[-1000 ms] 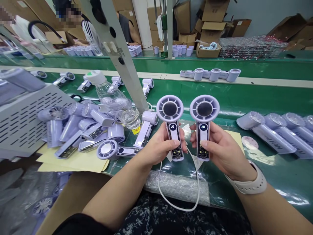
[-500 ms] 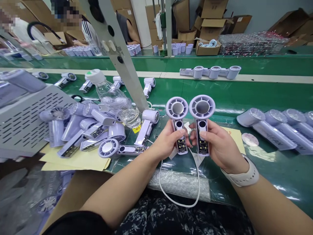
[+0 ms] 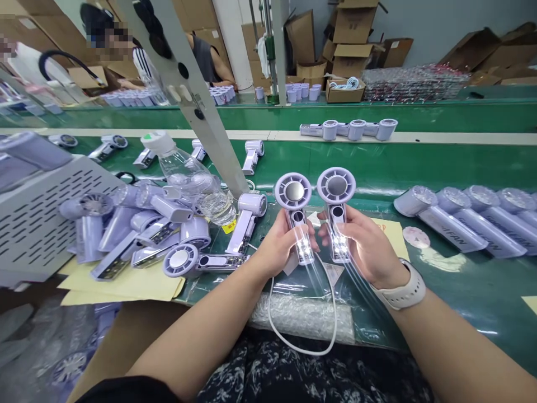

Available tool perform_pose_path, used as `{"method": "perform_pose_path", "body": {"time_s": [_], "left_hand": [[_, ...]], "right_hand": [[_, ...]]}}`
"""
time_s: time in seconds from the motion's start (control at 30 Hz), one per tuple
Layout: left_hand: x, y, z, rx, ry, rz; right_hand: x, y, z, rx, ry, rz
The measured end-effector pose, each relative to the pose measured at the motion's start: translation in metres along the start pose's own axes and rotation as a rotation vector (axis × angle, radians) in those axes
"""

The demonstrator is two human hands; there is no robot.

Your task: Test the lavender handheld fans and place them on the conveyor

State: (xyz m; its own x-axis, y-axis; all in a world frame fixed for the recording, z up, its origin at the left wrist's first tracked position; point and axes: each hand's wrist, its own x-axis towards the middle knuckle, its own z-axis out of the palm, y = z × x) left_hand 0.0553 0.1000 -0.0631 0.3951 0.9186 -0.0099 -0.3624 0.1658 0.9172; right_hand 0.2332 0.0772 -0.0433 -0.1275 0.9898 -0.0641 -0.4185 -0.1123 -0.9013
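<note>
In my left hand (image 3: 280,238) is a lilac handheld fan (image 3: 293,191), held upright by its handle with the thumb on the front. My right hand (image 3: 364,240) grips a second handheld fan (image 3: 336,185) the same way, close beside the first. Both handles lack a front cover, so their circuit boards show, and bright white lights glow on them. The small round displays are dark. Below the hands hangs a looped white cable (image 3: 302,351); where its ends go is hidden. Left of my left hand, another fan (image 3: 180,258) lies on the bench.
A heap of fans (image 3: 138,224) lies left on yellow paper (image 3: 126,288), beside a clear bottle (image 3: 188,173) and a slanted metal post (image 3: 201,106). Wrapped fans (image 3: 453,218) line the right. More fans (image 3: 356,130) stand on the far ledge. People work across the line.
The displays on both fans went from showing "20" to dark, and bright lights have come on in the handles. The left fan turned slightly and moved nearer the right one, then both shifted left.
</note>
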Motion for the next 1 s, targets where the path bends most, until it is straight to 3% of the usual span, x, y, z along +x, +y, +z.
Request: {"method": "perform_pose_path", "body": {"time_s": [0.33, 0.53, 1.0], "left_hand": [[-0.004, 0.012, -0.005, 0.028, 0.068, 0.051], [-0.01, 0.013, -0.003, 0.008, 0.096, 0.096], [-0.027, 0.023, -0.003, -0.173, -0.093, 0.085]], "right_hand": [[0.003, 0.002, -0.005, -0.092, 0.069, -0.002], [0.002, 0.002, -0.007, -0.034, 0.001, 0.056], [-0.019, -0.013, 0.011, 0.02, -0.041, 0.02]]}}
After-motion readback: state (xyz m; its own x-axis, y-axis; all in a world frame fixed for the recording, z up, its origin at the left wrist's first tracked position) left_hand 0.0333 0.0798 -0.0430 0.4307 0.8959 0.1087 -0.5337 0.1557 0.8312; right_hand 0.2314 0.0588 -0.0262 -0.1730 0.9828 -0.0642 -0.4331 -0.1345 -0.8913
